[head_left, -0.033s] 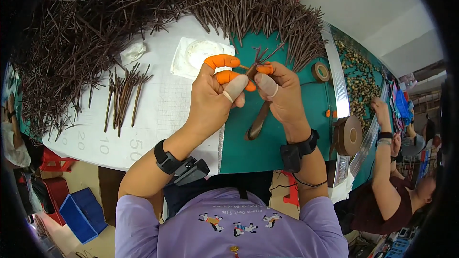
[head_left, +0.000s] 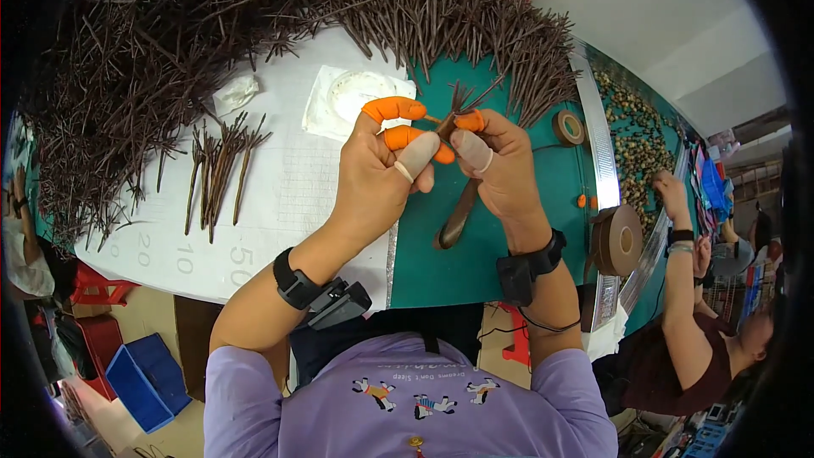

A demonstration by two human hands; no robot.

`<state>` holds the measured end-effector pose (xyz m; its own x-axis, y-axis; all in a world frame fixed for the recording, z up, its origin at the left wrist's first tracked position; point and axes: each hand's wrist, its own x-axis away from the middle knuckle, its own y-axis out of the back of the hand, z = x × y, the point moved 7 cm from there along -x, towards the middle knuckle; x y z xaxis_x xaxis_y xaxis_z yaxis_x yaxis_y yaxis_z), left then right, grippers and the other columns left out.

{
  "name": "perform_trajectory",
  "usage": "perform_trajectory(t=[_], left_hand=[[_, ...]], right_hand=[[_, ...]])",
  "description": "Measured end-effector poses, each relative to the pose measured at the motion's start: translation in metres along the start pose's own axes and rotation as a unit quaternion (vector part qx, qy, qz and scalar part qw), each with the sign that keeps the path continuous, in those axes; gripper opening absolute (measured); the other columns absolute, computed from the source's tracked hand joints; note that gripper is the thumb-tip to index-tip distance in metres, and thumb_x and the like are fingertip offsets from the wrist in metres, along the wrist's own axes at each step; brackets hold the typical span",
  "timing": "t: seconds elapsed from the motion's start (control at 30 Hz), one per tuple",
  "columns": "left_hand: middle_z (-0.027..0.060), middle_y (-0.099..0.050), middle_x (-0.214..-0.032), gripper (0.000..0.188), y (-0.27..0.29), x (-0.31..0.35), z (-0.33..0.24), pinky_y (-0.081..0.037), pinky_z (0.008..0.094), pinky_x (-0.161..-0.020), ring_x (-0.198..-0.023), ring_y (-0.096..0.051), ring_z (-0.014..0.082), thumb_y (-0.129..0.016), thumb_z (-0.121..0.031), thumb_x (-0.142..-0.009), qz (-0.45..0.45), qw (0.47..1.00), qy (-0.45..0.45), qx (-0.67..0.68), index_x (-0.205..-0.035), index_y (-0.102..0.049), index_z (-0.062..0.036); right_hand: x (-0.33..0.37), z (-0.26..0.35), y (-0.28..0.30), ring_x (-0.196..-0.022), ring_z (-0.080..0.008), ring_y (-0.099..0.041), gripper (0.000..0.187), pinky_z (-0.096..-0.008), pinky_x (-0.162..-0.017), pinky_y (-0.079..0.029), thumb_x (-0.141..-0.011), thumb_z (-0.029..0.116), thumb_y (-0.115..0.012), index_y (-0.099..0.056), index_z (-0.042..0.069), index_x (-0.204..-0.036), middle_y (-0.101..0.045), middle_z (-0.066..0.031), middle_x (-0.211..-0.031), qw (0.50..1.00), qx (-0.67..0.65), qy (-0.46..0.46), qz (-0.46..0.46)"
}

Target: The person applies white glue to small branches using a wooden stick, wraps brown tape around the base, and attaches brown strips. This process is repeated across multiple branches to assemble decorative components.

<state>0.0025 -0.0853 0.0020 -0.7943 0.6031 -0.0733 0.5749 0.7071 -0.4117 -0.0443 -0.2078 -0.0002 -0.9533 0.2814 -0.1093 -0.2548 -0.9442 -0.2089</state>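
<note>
In the middle of the table, my left hand (head_left: 379,161) and my right hand (head_left: 502,157) meet around a brown branching twig (head_left: 459,106). Both hands are closed, pinching its stem between thumbs and fingers. Orange and pale finger cots cover several fingertips. Brown tape (head_left: 459,214) trails in a loop from beneath my right hand onto the green mat (head_left: 432,276). The lower stem is hidden by my fingers. To the left, several loose twigs (head_left: 222,171) lie on the white sheet (head_left: 280,254).
A big tangled heap of brown twigs (head_left: 136,76) fills the far left, and a row of twigs (head_left: 475,25) lines the back. Tape rolls (head_left: 626,240) sit at the right by the metal edge (head_left: 607,178). Past it, a co-worker's hand (head_left: 674,199) reaches over small beads (head_left: 632,144).
The twig's tips have turned slightly between my fingers. My hands are in the same place.
</note>
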Motion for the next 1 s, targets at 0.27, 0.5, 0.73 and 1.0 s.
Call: perform_trajectory(t=[0.27, 0.5, 0.73, 1.0], left_hand=[[0.0098, -0.06, -0.075, 0.034, -0.005, -0.001, 0.004, -0.033, 0.0173, -0.041, -0.047, -0.044, 0.0061, -0.05, -0.008, -0.085, 0.084, 0.994, 0.043, 0.048, -0.114, -0.034, -0.0049], [0.0036, -0.058, -0.071, 0.023, -0.003, -0.003, 0.007, -0.035, 0.0173, -0.044, -0.05, -0.045, 0.004, -0.055, -0.006, -0.082, 0.024, 0.997, 0.023, -0.074, -0.102, -0.046, -0.0005], [0.0029, -0.058, -0.073, 0.018, 0.005, -0.004, 0.001, -0.034, 0.0161, -0.045, -0.051, -0.045, 0.003, -0.058, -0.005, -0.08, -0.021, 0.999, -0.011, -0.041, -0.095, -0.05, 0.0005], [0.0044, -0.058, -0.075, 0.019, 0.009, -0.006, 0.0, -0.03, 0.017, -0.043, -0.049, -0.039, 0.004, -0.056, -0.009, -0.082, -0.032, 0.999, -0.012, -0.014, -0.098, -0.049, -0.0018]], right_hand=[[0.004, 0.009, -0.01, -0.067, -0.0054, -0.052, 0.012, -0.0183, -0.061, -0.042, -0.078, 0.008, -0.062, -0.059, 0.001, -0.087, -0.059, 0.0003, -0.077, 0.999, -0.023, 0.03, -0.008], [0.002, 0.01, -0.003, -0.053, -0.0023, -0.041, 0.013, -0.0164, -0.046, -0.031, -0.078, 0.008, -0.061, -0.058, 0.001, -0.088, -0.056, 0.0, -0.074, 0.998, 0.047, 0.04, -0.027], [0.001, 0.003, 0.002, -0.05, -0.0008, -0.035, 0.01, -0.0168, -0.044, -0.028, -0.08, 0.011, -0.059, -0.058, 0.003, -0.085, -0.052, 0.0039, -0.069, 0.999, -0.034, -0.005, -0.026], [0.0, 0.012, 0.001, -0.052, -0.0003, -0.035, 0.01, -0.0163, -0.045, -0.027, -0.08, 0.012, -0.059, -0.057, 0.004, -0.085, -0.05, 0.0056, -0.069, 0.997, 0.064, 0.019, -0.024]])
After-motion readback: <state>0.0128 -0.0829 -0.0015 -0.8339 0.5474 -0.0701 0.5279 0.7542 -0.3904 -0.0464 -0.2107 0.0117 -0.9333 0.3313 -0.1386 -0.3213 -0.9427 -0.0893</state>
